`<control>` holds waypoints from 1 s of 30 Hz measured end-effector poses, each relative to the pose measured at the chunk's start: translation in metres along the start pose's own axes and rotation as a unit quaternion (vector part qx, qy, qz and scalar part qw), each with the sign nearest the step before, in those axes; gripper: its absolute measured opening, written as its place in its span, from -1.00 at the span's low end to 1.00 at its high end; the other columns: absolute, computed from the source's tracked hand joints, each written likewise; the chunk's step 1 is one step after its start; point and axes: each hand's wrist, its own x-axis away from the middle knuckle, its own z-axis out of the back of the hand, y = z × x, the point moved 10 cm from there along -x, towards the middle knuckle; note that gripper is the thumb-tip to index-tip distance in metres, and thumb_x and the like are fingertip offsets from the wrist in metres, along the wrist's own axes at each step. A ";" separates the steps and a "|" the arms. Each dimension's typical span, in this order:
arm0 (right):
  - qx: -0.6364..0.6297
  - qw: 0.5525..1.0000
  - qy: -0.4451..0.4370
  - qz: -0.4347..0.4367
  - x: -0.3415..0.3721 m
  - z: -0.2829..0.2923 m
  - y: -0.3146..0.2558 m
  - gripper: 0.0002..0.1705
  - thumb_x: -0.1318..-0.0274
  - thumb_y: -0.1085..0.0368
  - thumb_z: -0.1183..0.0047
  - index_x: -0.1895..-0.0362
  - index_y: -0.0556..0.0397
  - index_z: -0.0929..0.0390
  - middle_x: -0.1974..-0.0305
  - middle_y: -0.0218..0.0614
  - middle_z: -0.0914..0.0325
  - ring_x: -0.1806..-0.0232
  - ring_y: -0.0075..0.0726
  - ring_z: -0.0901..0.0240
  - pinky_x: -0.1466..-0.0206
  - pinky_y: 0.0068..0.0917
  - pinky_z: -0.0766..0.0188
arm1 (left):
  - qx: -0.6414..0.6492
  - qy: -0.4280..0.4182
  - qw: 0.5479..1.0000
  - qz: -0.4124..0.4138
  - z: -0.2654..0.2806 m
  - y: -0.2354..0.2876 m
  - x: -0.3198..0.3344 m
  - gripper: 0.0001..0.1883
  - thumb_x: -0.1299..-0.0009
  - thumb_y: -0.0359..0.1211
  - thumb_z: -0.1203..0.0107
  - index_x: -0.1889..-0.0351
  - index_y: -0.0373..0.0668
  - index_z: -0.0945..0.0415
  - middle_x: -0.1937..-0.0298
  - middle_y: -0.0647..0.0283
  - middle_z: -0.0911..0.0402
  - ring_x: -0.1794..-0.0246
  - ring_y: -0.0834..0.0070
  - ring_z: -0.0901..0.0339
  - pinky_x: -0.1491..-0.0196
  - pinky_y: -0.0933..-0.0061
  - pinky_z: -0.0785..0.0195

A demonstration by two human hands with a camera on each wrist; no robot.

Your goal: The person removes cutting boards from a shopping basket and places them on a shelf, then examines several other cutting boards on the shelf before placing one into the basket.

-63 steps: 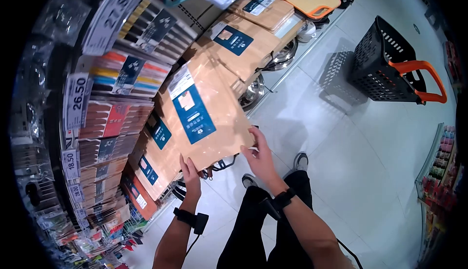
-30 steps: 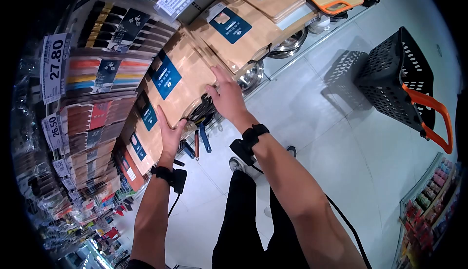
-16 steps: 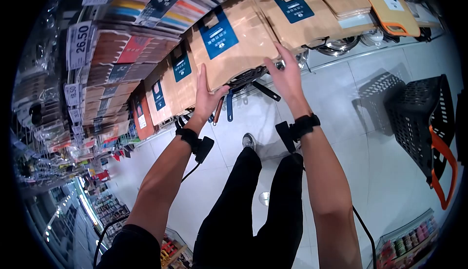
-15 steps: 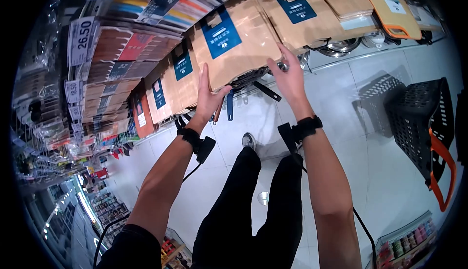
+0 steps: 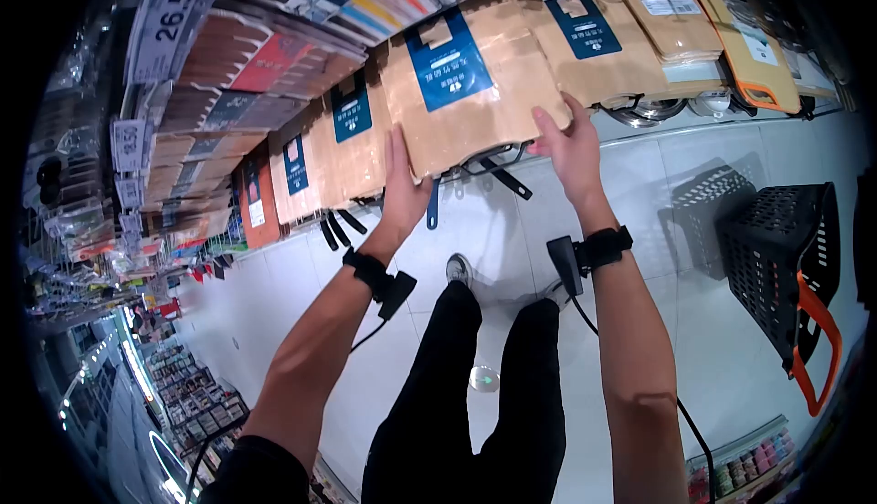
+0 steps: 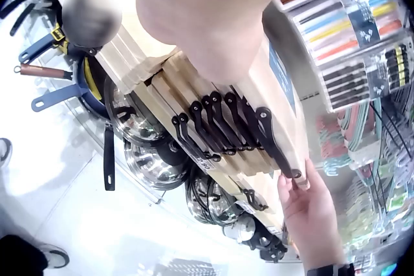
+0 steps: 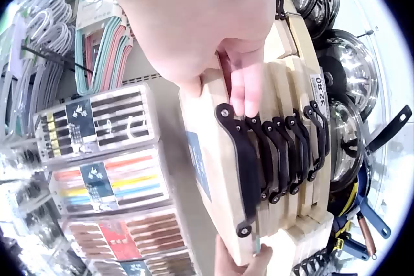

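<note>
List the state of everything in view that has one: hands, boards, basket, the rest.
Left hand: gripping front board's lower corner.
Right hand: gripping the other corner, fingers behind.
Front wooden cutting board: held, parted from those behind near the right hand.
Black board handle: attached.
Shopping basket: on floor, contents not visible.
Basket handle: orange, swung to one side.
Utensil packs: stacked.

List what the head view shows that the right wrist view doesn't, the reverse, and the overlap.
Head only: basket, shoe, orange-edged board, 26.50 tag.

Right wrist only: hangers, 32.80 tag.

Both: left hand and right hand gripping the bamboo board, red-labelled pack, blue pan handle.
</note>
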 end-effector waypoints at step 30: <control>-0.261 0.962 0.071 -0.025 0.043 0.214 -0.019 -0.69 -0.33 0.26 0.09 -0.02 0.22 -0.42 0.52 -0.51 -0.35 0.55 -0.65 -0.36 0.15 -0.24 -0.68 | 0.523 0.038 0.766 0.370 -0.015 -0.041 0.097 -0.73 -0.53 -0.26 0.10 -0.10 -0.16 -0.32 -0.08 0.24 -0.49 0.03 0.42 -0.50 -0.12 0.43 -0.42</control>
